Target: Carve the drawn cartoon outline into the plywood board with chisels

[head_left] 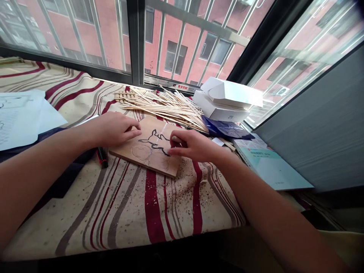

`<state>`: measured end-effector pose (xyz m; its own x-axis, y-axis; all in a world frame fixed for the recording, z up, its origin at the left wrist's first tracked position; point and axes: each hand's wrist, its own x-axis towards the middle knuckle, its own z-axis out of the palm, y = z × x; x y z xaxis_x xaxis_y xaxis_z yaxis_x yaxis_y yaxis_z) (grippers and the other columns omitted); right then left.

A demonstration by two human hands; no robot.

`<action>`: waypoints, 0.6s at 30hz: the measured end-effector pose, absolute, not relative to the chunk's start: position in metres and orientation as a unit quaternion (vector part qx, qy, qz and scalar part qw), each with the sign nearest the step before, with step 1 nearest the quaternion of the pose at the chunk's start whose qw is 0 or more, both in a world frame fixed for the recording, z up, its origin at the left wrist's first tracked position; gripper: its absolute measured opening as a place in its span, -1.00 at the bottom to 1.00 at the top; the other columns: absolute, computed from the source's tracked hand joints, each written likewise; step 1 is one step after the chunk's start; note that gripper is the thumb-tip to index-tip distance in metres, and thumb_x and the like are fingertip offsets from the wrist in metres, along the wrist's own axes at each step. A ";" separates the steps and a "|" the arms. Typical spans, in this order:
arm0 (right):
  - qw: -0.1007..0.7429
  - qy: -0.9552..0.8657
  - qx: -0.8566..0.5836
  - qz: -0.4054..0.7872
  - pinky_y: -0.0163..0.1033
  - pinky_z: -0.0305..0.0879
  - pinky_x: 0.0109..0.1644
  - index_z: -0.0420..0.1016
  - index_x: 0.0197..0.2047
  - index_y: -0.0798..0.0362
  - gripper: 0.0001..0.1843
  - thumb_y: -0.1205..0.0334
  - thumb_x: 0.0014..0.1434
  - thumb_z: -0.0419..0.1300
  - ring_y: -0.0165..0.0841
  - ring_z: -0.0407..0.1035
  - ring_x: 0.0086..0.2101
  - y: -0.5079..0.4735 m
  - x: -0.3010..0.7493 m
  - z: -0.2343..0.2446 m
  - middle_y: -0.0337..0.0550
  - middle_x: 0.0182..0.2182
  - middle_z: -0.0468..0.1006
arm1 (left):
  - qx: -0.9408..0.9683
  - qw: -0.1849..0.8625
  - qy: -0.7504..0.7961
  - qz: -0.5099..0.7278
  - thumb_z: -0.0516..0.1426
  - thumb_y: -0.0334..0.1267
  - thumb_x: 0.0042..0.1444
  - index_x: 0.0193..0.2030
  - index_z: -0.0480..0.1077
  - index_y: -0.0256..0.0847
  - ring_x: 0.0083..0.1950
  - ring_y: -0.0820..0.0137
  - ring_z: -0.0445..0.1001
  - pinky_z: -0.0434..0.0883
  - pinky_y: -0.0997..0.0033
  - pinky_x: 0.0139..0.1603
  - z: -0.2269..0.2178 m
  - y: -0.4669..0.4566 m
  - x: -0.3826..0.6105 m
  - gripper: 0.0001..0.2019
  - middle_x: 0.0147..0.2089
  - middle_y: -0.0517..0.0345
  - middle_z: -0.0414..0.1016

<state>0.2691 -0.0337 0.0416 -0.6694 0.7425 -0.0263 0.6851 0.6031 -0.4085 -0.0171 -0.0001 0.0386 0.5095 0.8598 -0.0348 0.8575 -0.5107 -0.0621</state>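
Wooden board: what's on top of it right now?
The wooden board bears dark curving lines and fainter outlines. The left hand and right hand hide parts of it; any marks there can't be seen.

A cream cloth (127, 231) with maroon and grey stripes covers the surface (182, 223). Dark crumbs (182, 193) speckle it near a wooden board (152, 151), which lies flat, with a black-and-red pen-like tool (102, 157) just beside its left corner. Behind the board lie many thin wooden sticks (167, 108). White papers (19, 117) lie at the left, partly over a dark blue sheet (68, 174); a teal-and-white book (267, 163) lies at the right.
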 end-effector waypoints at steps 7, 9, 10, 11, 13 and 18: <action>0.042 -0.862 -0.500 0.078 -0.19 -0.06 -0.28 0.24 -0.28 -0.01 -0.82 0.25 0.37 0.17 -0.32 0.17 -0.37 -0.031 0.274 0.035 -0.16 -0.34 0.46 | -0.857 0.005 -0.514 0.028 -0.11 0.07 0.31 0.10 0.64 -0.09 -0.01 -0.03 0.65 0.43 0.07 0.04 0.040 -0.001 -0.014 -0.42 -0.03 -0.08 0.71; 0.058 -0.854 -0.508 0.097 -0.19 -0.02 -0.28 0.24 -0.27 -0.02 -0.78 0.15 0.40 0.17 -0.32 0.21 -0.37 -0.034 0.276 0.036 -0.14 -0.34 0.48 | -0.860 0.008 -0.509 0.028 -0.12 0.08 0.30 0.09 0.64 -0.08 -0.01 -0.03 0.65 0.43 0.07 0.04 0.037 0.001 -0.016 -0.42 -0.03 -0.07 0.71; 0.057 -0.856 -0.502 0.112 -0.20 0.00 -0.28 0.24 -0.27 -0.02 -0.75 0.09 0.41 0.17 -0.31 0.24 -0.36 -0.036 0.276 0.037 -0.13 -0.32 0.50 | -0.863 0.008 -0.505 0.025 -0.12 0.08 0.29 0.09 0.64 -0.09 -0.01 -0.03 0.65 0.44 0.06 0.05 0.036 0.001 -0.017 -0.42 -0.03 -0.07 0.71; 0.048 -0.859 -0.496 0.121 -0.20 0.01 -0.28 0.24 -0.27 -0.02 -0.73 0.06 0.41 0.18 -0.30 0.26 -0.34 -0.038 0.275 0.038 -0.12 -0.29 0.52 | -0.866 0.009 -0.500 0.020 -0.12 0.09 0.29 0.09 0.64 -0.10 0.00 -0.04 0.65 0.44 0.05 0.06 0.035 0.002 -0.018 -0.41 -0.02 -0.08 0.71; 0.023 -0.858 -0.501 0.110 -0.20 0.00 -0.28 0.24 -0.24 -0.02 -0.79 0.12 0.41 0.16 -0.29 0.27 -0.33 -0.041 0.275 0.039 -0.10 -0.26 0.54 | -0.873 0.006 -0.488 0.006 -0.13 0.10 0.27 0.11 0.62 -0.16 0.05 -0.05 0.63 0.44 0.05 0.09 0.033 0.003 -0.019 -0.38 0.06 -0.12 0.69; 0.027 -0.823 -0.559 0.092 -0.19 0.02 -0.28 0.30 -0.11 0.00 -0.96 0.28 0.36 0.08 -0.24 0.29 -0.33 -0.037 0.283 0.033 -0.06 -0.26 0.54 | -0.878 -0.008 -0.479 -0.009 -0.14 0.13 0.28 0.12 0.57 -0.20 0.12 -0.02 0.60 0.44 0.07 0.13 0.032 0.005 -0.020 -0.37 0.14 -0.16 0.64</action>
<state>0.2835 -0.0374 0.0330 -0.3729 0.9260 -0.0586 0.9160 0.3573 -0.1823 -0.0203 0.0047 0.0320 0.5407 0.8412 0.0091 0.8409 -0.5407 0.0228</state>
